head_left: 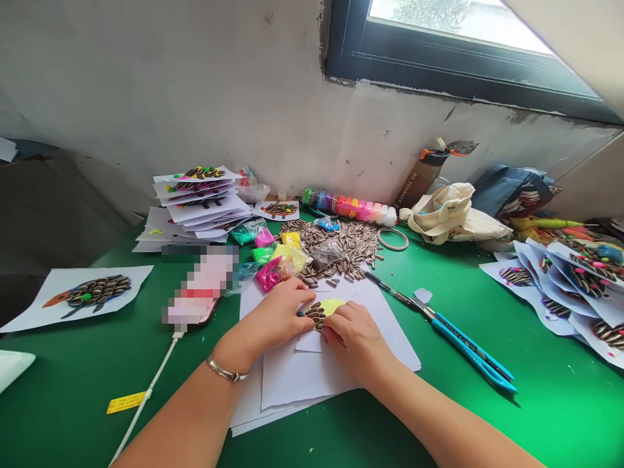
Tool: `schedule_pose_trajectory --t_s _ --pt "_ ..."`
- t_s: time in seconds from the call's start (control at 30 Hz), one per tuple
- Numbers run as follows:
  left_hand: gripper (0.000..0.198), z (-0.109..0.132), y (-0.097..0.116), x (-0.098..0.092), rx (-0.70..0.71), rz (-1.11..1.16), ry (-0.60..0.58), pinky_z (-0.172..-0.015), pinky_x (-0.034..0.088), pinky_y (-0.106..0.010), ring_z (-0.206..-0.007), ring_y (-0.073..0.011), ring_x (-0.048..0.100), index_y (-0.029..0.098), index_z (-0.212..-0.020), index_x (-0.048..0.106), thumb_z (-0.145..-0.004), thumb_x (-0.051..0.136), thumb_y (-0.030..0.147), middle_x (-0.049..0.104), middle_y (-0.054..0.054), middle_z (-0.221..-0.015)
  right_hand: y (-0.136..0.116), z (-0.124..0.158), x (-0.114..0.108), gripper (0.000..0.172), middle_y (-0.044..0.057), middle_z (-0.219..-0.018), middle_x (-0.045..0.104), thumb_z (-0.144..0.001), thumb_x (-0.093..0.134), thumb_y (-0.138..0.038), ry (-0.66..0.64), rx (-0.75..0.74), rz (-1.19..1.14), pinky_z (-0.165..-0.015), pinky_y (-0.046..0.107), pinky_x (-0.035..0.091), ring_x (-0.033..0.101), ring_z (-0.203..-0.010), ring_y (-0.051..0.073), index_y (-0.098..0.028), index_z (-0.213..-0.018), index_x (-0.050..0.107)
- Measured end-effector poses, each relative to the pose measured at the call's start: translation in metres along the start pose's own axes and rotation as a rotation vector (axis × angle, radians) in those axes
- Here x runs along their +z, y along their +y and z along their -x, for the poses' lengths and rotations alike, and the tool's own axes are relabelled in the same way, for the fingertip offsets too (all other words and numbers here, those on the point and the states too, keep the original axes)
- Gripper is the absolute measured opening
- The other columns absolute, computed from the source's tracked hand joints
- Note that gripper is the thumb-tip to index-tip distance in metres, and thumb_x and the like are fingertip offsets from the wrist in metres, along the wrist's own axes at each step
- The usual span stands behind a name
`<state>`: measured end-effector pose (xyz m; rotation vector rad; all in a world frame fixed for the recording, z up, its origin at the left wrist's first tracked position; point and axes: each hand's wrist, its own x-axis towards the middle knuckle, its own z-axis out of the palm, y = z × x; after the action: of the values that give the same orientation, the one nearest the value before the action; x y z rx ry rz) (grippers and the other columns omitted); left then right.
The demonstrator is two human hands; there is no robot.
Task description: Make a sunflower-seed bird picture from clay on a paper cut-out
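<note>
My left hand [285, 313] rests at the left edge of a piece of yellow clay [333, 305] on white paper. Its thumb and fingers are drawn together beside a small dark blue-green spot; what they hold is hidden. Striped sunflower seeds [316, 314] are set in overlapping rows on the clay between my hands. From the right, my right hand [358, 338] bends over the clay with fingers closed, the tips down at the seeds; whatever is in them cannot be seen. Beneath lies a stack of white paper sheets [302, 383].
Loose sunflower seeds [341, 250] are heaped behind bags of coloured clay [270, 273]. A blue-handled tool [468, 351] lies to the right. Finished seed pictures are stacked at back left [205, 211] and right [575, 286]. A cabled phone [199, 286], partly blurred out, is at left.
</note>
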<state>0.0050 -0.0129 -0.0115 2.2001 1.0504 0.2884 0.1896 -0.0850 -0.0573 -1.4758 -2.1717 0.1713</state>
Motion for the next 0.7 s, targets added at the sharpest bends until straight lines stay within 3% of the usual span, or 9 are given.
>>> schedule_pose_trajectory --t_s 0.33,0.53,0.7 --pt "0.023 -0.002 -0.006 -0.001 -0.012 0.051 -0.024 -0.088 0.044 -0.033 -0.100 -0.0230 0.053 0.023 -0.095 0.067 -0.075 0.068 0.033 0.053 -0.004 -0.108 0.011 -0.005 -0.024 0.022 0.002 -0.070 0.060 -0.083 0.059 -0.009 -0.049 0.092 -0.118 -0.069 0.029 0.034 0.050 -0.072 0.016 -0.020 -0.066 0.064" --pt "0.019 -0.001 0.000 0.001 -0.024 -0.017 0.003 -0.087 0.044 -0.034 -0.099 -0.0241 0.052 0.022 -0.092 0.066 -0.076 0.067 0.033 0.053 -0.005 -0.106 0.017 -0.004 -0.024 0.024 0.002 -0.068 0.057 -0.086 0.057 -0.011 -0.043 0.116 -0.093 -0.069 0.029 0.034 0.049 -0.071 0.016 -0.018 -0.063 0.060" --pt "0.026 -0.002 -0.004 -0.002 0.004 0.030 -0.021 -0.090 0.044 -0.035 -0.103 -0.0240 0.054 0.022 -0.101 0.068 -0.078 0.066 0.034 0.056 -0.007 -0.110 0.015 -0.004 -0.026 0.025 0.003 -0.069 0.057 -0.087 0.055 -0.012 -0.039 0.104 -0.110 -0.068 0.029 0.035 0.049 -0.072 0.017 -0.018 -0.064 0.060"
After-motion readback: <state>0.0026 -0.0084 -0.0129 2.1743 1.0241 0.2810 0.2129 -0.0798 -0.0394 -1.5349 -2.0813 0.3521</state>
